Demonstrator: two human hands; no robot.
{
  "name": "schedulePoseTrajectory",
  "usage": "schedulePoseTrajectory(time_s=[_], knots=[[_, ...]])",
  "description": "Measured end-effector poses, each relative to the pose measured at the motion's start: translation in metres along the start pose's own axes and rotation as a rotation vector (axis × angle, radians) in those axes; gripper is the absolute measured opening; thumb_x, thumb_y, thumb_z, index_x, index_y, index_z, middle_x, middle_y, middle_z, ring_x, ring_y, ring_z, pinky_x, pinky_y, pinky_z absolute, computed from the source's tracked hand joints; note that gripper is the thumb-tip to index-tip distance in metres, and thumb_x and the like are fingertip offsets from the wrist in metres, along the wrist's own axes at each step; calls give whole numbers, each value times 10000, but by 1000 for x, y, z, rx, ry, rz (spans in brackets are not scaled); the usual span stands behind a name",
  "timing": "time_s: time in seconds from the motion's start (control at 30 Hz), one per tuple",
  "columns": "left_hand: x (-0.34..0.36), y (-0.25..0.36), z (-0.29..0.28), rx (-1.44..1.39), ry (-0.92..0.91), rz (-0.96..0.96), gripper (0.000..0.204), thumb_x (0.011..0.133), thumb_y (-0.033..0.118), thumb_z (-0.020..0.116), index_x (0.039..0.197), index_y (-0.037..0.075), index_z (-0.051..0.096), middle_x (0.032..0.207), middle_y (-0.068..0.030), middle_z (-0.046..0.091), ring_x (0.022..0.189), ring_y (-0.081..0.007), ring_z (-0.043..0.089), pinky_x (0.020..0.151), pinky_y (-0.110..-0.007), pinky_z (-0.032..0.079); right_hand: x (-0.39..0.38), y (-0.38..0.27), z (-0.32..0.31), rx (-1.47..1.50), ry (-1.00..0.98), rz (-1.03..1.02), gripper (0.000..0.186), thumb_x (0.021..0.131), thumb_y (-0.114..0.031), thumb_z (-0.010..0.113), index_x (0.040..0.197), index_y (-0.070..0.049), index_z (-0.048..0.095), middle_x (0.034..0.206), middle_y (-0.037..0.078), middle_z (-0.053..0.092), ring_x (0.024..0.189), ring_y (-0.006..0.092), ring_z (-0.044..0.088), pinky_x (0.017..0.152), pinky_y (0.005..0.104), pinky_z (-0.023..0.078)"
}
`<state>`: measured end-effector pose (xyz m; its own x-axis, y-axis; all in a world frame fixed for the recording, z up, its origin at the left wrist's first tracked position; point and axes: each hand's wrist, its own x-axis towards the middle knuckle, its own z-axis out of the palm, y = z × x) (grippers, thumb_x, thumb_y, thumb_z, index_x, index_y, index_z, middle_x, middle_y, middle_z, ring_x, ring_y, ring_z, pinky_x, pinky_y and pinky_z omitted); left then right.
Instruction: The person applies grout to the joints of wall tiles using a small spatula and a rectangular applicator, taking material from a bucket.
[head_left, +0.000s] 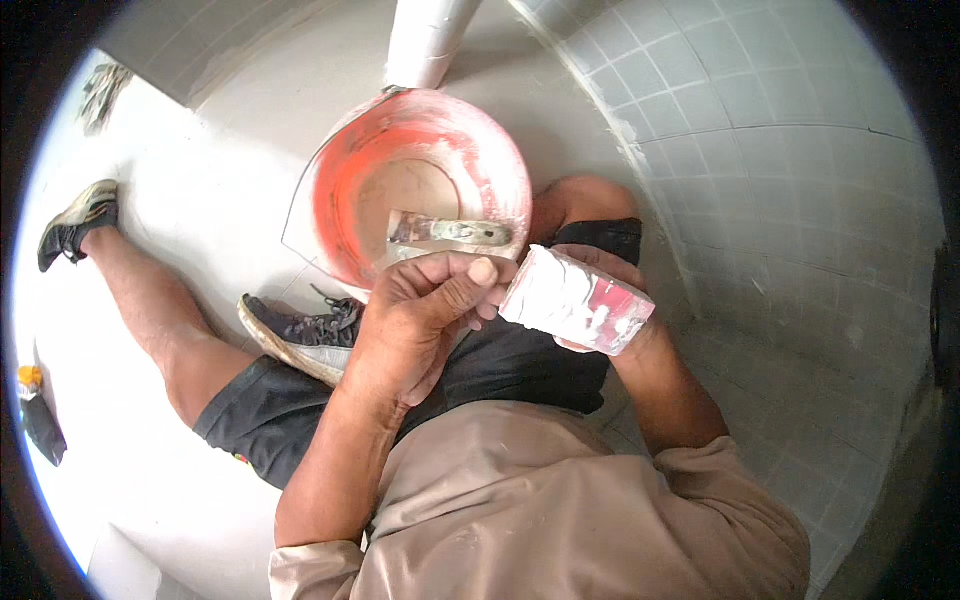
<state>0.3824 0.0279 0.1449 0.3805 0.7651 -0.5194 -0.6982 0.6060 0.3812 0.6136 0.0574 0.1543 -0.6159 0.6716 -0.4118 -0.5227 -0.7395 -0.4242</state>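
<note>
My right hand (634,345) is closed around a red, flat-sided piece (590,302) coated with thick white paste; its exact kind is unclear. The piece covers most of that hand's fingers. Just beside its left end, my left hand (425,310) has its fingers curled and the thumb pressed against them. Whether something small is pinched there cannot be made out. Beyond both hands stands a red bucket (500,140), its inside smeared with white. A scraper (465,233) with a worn, paste-stained handle lies at the bucket's near side.
A white pipe (425,45) rises behind the bucket. Grey tiled wall (760,160) runs along the right. My legs are spread around the bucket, a dark shoe (310,330) close to it. A dark bottle-like object with an orange top (35,410) lies at far left.
</note>
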Motion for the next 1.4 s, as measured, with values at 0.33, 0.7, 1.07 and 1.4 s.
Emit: schedulePoseTrajectory(time_s=[0.33,0.7,1.07,1.4], knots=[[-2,-1,-23,34,-63,-116,168,845,115,759,935,-15,704,782,-41,678,649,-96,567,610,-230,461,18,19,-37,226,-119,220,381,967,-87,481,1267,146,500,1250,281,599,1106,348,645,979,435,530],[-23,19,-24,391,-5,47,156,818,64,735,929,-38,698,755,-60,682,617,-106,609,568,-240,488,41,36,-5,531,-278,369,392,975,-82,384,1267,170,452,1277,292,569,1187,350,588,1056,457,457],[-85,30,-81,220,304,209,137,846,29,649,940,-65,683,753,-71,677,605,-99,590,563,-238,484,86,81,39,154,62,516,398,1004,-150,385,1271,112,522,1242,232,615,1120,294,641,994,406,517],[-87,36,-222,1444,872,1032,364,996,309,509,1126,-20,592,1022,-133,618,883,-188,594,758,-308,508,62,-11,24,-112,-32,301,375,922,-207,646,1216,21,605,1202,142,644,1063,221,640,909,359,519]])
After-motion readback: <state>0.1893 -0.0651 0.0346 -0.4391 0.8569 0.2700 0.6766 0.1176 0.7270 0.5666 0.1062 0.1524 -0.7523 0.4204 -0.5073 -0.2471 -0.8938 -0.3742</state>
